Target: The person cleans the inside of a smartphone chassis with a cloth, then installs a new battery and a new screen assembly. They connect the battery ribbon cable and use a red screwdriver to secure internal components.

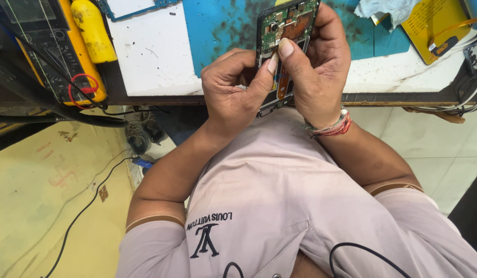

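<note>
Stained blue rubber mat [223, 25] covers the white workbench [156, 56] near its front edge. Left hand [233, 98] and right hand [316, 67] pinch an opened black phone with bare green circuit board [285, 23], thumbs pressed on it.

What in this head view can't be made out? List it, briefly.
- Lower half of the opened phone: covered by the left hand and right hand.
- What the thumbs pinch on the phone: too small to tell.
- Yellow meter: cut off by the top and left edges.
- Yellow sheet at top right: cut off by the top edge, partly under a crumpled cloth.
</note>
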